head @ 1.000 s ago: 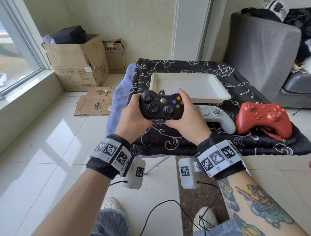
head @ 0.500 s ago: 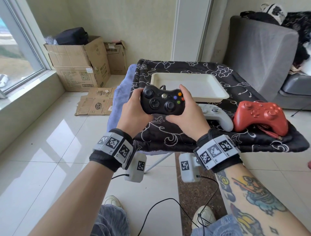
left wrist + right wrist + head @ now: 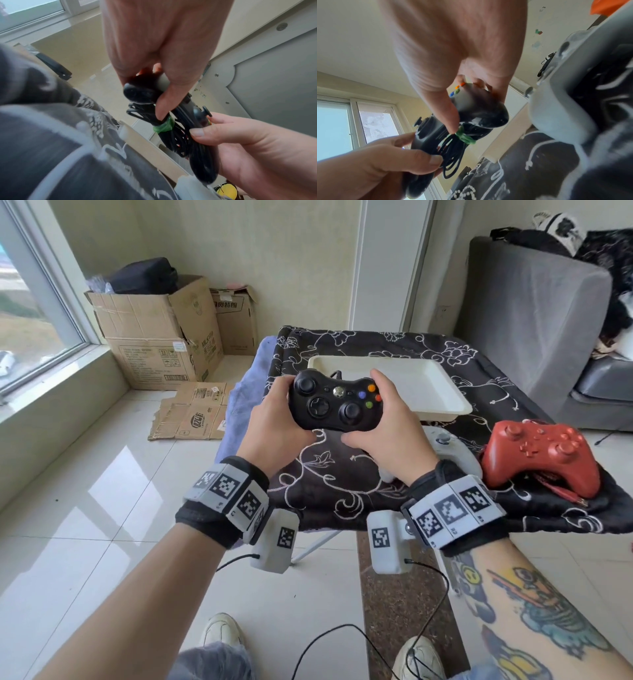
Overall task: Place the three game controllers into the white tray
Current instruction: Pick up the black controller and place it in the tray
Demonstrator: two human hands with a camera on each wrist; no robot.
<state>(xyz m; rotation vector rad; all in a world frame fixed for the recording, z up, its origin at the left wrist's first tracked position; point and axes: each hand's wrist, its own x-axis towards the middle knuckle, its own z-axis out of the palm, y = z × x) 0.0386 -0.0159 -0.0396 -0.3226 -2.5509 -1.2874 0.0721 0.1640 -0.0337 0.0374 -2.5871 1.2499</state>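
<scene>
Black controller [image 3: 336, 402] lifted nearer white tray [image 3: 442, 392]; both hands' fingers curled round it; floral-clothed table [image 3: 342, 484].

Cardboard boxes [image 3: 161, 337] stand by the window [image 3: 30, 292] to your left; a grey sofa [image 3: 534, 326] sits beside the black patterned cloth [image 3: 342, 481].

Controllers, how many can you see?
3. The black controller is in both hands above the cloth, the white controller lies partly hidden behind the right hand, the red controller sits beside it.
</scene>
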